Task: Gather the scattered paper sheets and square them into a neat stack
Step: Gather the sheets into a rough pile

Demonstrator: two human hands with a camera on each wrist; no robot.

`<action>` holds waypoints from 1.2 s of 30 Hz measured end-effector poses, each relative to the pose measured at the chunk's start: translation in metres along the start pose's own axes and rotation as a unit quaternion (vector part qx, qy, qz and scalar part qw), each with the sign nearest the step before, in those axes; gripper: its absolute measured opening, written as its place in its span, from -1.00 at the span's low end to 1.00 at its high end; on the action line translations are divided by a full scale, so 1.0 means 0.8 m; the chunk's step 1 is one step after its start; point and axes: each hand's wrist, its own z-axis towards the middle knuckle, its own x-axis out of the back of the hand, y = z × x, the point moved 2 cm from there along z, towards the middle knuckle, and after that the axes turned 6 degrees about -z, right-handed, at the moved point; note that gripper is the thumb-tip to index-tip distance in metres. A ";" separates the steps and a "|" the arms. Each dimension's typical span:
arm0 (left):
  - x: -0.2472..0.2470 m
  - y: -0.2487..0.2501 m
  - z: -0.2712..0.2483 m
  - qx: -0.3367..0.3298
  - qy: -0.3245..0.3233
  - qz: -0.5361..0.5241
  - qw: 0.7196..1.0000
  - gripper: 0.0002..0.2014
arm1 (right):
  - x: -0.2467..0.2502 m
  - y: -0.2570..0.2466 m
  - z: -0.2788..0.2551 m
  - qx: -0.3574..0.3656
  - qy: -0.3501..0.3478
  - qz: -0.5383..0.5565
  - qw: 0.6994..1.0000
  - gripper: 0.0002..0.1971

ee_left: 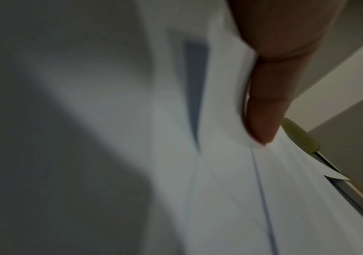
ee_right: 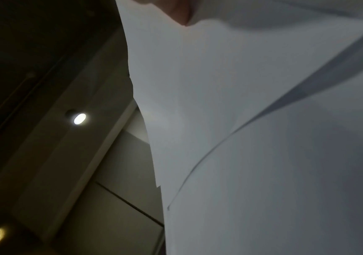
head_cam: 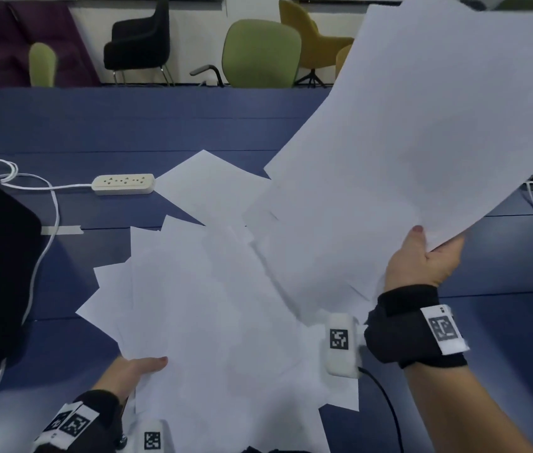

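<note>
- My right hand (head_cam: 422, 259) pinches raised sheets (head_cam: 422, 119) by their near corner, above the blue table (head_cam: 62, 125).
- My left hand (head_cam: 134, 371) grips the fanned pile (head_cam: 212, 305) at its near-left edge, thumb on top.

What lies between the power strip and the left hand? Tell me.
In the head view, bare blue table, then fanned paper sheets reaching the left hand from the power strip.
</note>
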 end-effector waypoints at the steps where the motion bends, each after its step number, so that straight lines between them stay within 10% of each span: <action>1: -0.002 0.002 -0.003 0.001 0.003 -0.004 1.000 -0.88 | -0.004 0.007 -0.001 -0.037 0.002 0.008 0.999 -0.55; 8: 0.006 -0.007 0.004 0.010 0.012 -0.041 0.999 -0.02 | -0.015 0.066 -0.057 -0.226 -0.161 -0.070 0.958 -0.63; 16: -0.003 0.007 -0.008 0.028 -0.052 -0.127 0.990 -0.38 | -0.001 0.113 -0.120 -0.222 -0.497 -0.298 0.784 -0.65; 22: 0.008 -0.012 0.021 -0.032 0.006 0.019 0.999 0.13 | -0.018 0.118 -0.153 -0.142 -0.609 -0.379 0.682 -0.51; 27: 0.026 -0.026 0.036 -0.046 0.026 -0.013 0.999 0.08 | -0.018 0.131 -0.128 -0.016 -0.504 -0.480 0.718 -0.37; 33: 0.047 -0.012 0.023 -0.026 0.018 -0.098 0.995 -0.53 | -0.040 0.145 -0.095 0.009 -0.578 -0.549 0.603 -0.44; 36: 0.059 -0.008 0.024 -0.028 0.026 -0.109 0.993 -0.69 | -0.094 0.136 -0.067 -0.007 -0.554 -0.512 0.656 -0.52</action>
